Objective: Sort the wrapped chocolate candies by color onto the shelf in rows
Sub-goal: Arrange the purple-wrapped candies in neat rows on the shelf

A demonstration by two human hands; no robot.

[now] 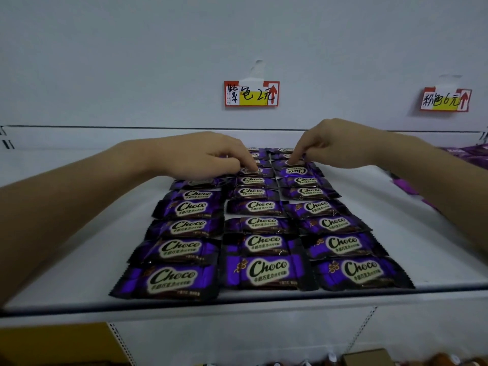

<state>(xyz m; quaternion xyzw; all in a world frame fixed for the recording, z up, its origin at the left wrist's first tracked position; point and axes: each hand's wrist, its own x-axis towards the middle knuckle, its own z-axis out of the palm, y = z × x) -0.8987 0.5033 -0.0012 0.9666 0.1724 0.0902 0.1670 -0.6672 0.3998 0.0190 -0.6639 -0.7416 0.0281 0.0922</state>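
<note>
Purple "Choco" candies [264,270] lie flat in three rows that run from the front edge of the white shelf [79,260] toward the back wall. My left hand [206,154] reaches over the far end of the left and middle rows, its fingertips down on a purple candy [249,170] in the middle row. My right hand [335,143] is over the far end of the right row, with bent fingers pressing a candy [291,163] there. The candies under both palms are hidden.
Two price tags are taped on the back wall: one [251,93] above the rows, another [445,99] to the right. More purple wrappers [464,154] lie at the shelf's right end. A lower shelf holds brownish items [369,359].
</note>
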